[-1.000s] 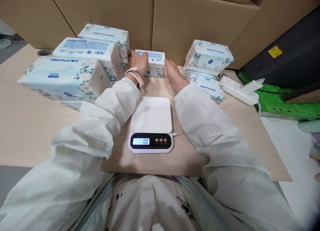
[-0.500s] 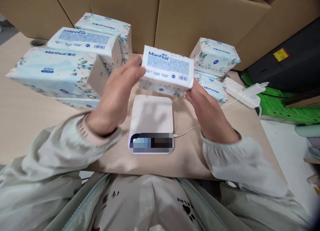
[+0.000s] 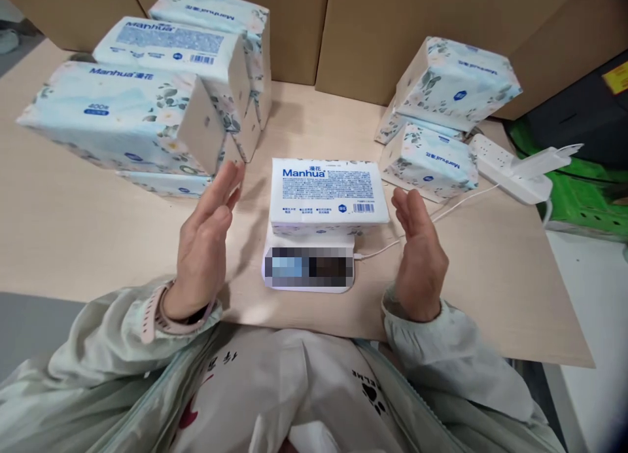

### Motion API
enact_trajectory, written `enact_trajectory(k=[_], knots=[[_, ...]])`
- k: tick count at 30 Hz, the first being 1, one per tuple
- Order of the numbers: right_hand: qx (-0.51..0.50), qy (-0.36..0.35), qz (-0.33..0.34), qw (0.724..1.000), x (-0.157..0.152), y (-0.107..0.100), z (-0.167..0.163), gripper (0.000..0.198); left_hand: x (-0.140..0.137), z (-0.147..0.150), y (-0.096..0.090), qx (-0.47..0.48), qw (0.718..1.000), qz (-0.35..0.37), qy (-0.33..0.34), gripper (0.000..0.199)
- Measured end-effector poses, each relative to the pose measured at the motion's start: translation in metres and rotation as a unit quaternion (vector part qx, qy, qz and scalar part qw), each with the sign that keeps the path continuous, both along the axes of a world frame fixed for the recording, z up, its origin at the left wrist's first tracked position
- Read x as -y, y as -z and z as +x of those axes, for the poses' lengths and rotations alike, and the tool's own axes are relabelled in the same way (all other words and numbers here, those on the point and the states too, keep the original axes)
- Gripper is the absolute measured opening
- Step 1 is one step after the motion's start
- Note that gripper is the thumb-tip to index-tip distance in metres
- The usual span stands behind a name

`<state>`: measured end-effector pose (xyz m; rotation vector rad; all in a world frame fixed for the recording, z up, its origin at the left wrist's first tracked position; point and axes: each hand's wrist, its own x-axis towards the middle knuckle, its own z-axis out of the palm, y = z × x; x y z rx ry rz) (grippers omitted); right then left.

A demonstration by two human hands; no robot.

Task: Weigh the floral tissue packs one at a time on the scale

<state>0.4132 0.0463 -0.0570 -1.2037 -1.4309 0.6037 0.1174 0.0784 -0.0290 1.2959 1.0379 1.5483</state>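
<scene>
A pack of tissues (image 3: pixel 328 191) lies on the white digital scale (image 3: pixel 309 286), its printed label side up and covering the scale's rear part. The scale's display is blurred out. To the left of the pack, my left hand (image 3: pixel 203 250) is raised with fingers stretched out, holding nothing. On the other side, my right hand (image 3: pixel 420 260) is likewise open and apart from the pack, its fingertips close to the pack's right end.
Several tissue packs (image 3: pixel 122 119) are stacked at the left. More tissue packs (image 3: pixel 456 83) are piled at the back right, beside a white power strip (image 3: pixel 515 168). A white cable (image 3: pixel 432 217) runs to the scale. Cardboard boxes (image 3: pixel 363 40) stand along the table's rear.
The tissue pack held between both hands above the scale has come down onto it. Both hands have let go, moved apart and drawn back toward me. The view has also shifted.
</scene>
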Motion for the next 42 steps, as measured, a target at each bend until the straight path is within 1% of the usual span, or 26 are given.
enact_trajectory(k=[2, 4, 8, 10, 15, 20, 24, 28, 34, 39, 42], knots=[[-0.013, 0.031, -0.008, 0.999, -0.002, 0.002, -0.001, 0.059, -0.007, -0.001, 0.008, 0.010, 1.000, 0.002, 0.003, 0.047], [-0.028, 0.047, -0.017, 0.998, -0.002, 0.003, -0.002, 0.058, -0.010, -0.001, 0.012, 0.022, 1.000, 0.008, 0.006, 0.048], [-0.060, 0.055, -0.017, 0.997, -0.003, 0.006, -0.002, 0.054, -0.010, -0.003, 0.014, 0.021, 0.999, 0.030, 0.007, 0.047], [-0.064, 0.060, -0.019, 0.996, -0.004, 0.010, -0.001, 0.055, -0.008, -0.004, 0.014, 0.011, 1.000, 0.027, 0.011, 0.047], [-0.070, 0.046, -0.024, 0.996, -0.006, 0.015, 0.001, 0.054, -0.005, -0.004, 0.014, 0.013, 1.000, 0.006, 0.012, 0.047], [-0.070, 0.058, -0.029, 0.995, -0.006, 0.014, -0.002, 0.052, -0.004, -0.005, 0.014, 0.024, 1.000, -0.010, 0.010, 0.047], [-0.075, 0.058, -0.017, 0.995, -0.006, 0.014, -0.003, 0.053, -0.004, -0.005, 0.014, 0.019, 1.000, -0.009, 0.019, 0.048], [-0.057, 0.049, -0.035, 0.997, -0.005, 0.015, -0.002, 0.053, -0.002, -0.003, 0.015, 0.031, 0.999, -0.006, 0.011, 0.046], [-0.058, 0.048, -0.044, 0.996, -0.004, 0.014, -0.002, 0.054, 0.000, -0.002, 0.016, 0.018, 1.000, -0.001, 0.015, 0.045], [-0.059, 0.055, -0.051, 0.995, -0.003, 0.012, -0.003, 0.056, 0.000, -0.001, 0.013, 0.025, 1.000, -0.005, 0.008, 0.045], [-0.067, 0.044, -0.053, 0.995, -0.003, 0.013, -0.003, 0.055, 0.000, 0.000, 0.013, 0.030, 1.000, -0.005, 0.007, 0.046]])
